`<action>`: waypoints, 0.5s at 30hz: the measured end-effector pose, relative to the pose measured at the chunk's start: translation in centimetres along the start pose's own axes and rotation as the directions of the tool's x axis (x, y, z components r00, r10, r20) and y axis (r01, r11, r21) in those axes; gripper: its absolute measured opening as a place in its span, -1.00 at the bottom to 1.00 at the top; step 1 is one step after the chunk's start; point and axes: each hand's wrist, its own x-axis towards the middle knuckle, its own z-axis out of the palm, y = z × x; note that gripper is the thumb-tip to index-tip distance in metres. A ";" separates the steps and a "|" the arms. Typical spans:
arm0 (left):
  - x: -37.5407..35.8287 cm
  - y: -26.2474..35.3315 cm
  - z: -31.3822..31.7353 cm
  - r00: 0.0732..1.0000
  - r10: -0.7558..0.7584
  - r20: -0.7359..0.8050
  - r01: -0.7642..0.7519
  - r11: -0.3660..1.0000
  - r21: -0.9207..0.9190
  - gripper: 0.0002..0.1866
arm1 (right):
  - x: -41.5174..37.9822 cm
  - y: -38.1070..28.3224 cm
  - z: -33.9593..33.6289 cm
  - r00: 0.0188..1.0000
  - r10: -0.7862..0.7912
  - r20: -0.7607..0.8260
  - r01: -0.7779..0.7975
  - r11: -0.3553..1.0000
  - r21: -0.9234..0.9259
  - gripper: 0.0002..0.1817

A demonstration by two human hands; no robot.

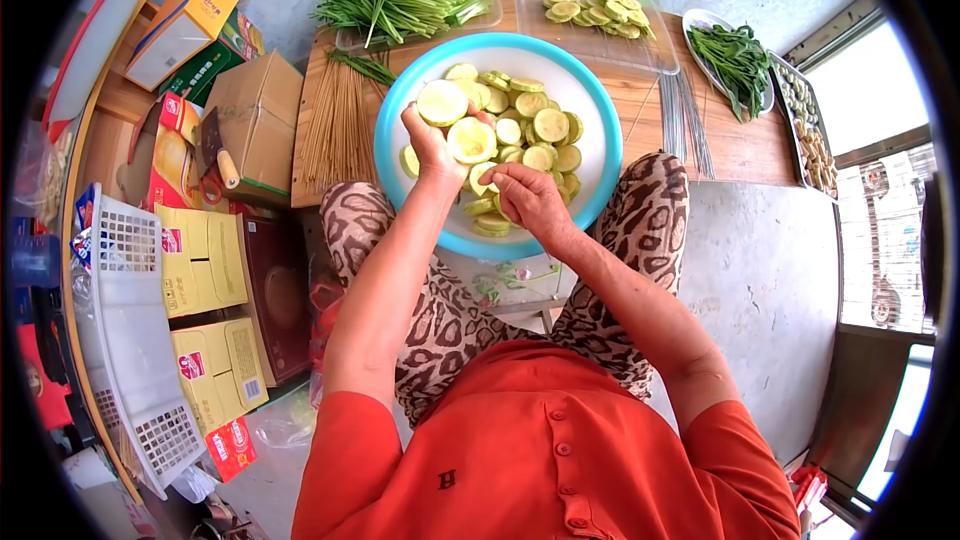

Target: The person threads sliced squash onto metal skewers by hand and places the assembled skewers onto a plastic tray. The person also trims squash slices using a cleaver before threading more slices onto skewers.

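A white basin with a blue rim (606, 140) rests at my knees and holds many round pale-green squash slices (551, 126). My left hand (437, 152) is at the basin's left side, its fingers curled around several slices; two large ones (472, 140) face up there. Over the basin's lower middle, my right hand (528, 202) has its fingers bent and pinched at the edge of a slice just below the left hand's slices. Whether a skewer is between those fingers is too small to tell.
On the wooden table (735, 151) lie bamboo skewers (338, 130), metal skewers (684, 120), a tray of green stalks (408, 0), a tray of slices (610, 15), a plate of leafy greens (735, 60) and a dark tray (806, 125). Boxes (205, 262) stand at left.
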 end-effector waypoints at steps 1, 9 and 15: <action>0.0 -0.2 0.0 1.000 0.001 0.000 -0.001 1.000 0.000 -0.51 | 0.1 0.2 -0.1 1.000 0.000 0.001 0.000 1.000 0.000 -0.77; -0.3 -0.1 0.5 0.999 0.028 0.018 -0.030 0.997 0.066 -0.46 | 0.7 -0.1 -0.3 0.999 0.036 0.035 -0.035 0.999 -0.010 -0.75; -0.9 0.7 1.5 0.995 0.082 0.049 -0.086 0.993 0.083 -0.42 | 0.4 -0.3 -0.2 0.996 -0.069 0.047 0.071 0.997 -0.029 -0.77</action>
